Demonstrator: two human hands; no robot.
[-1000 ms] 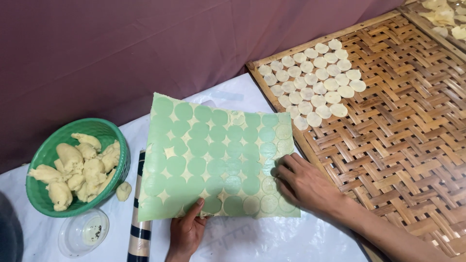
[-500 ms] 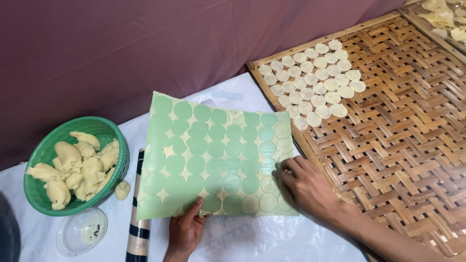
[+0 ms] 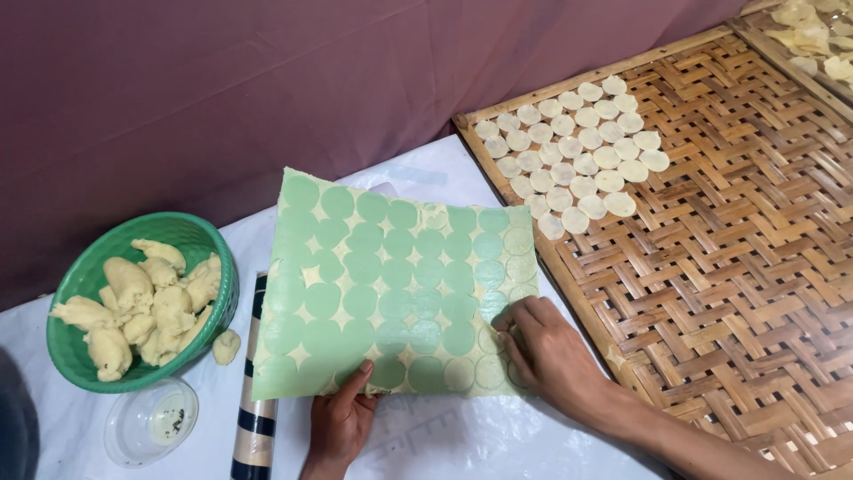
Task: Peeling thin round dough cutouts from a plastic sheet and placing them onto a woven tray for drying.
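A thin green sheet [image 3: 391, 284] lies on the white-covered table, spread with rolled pale dough cut into many round discs. My left hand [image 3: 340, 425] pinches the sheet's near edge, thumb on top. My right hand [image 3: 549, 351] rests on the sheet's right side, fingertips on a cut disc near the edge. Several pale dough discs [image 3: 577, 151] lie in rows on the far corner of a woven bamboo tray [image 3: 737, 293] to the right.
A green plastic basket [image 3: 191, 233] of dough lumps stands at the left, one loose lump [image 3: 226, 346] beside it. A clear round lid [image 3: 149, 420] and a striped black-and-tan roller [image 3: 253, 427] lie near the front. A maroon cloth wall [image 3: 267, 80] backs the table. A second tray [image 3: 813, 40] holds pale pieces.
The sheet's near-left side has settled a little lower. My right hand's fingers have shifted slightly on the discs at the right edge. My left hand keeps its hold.
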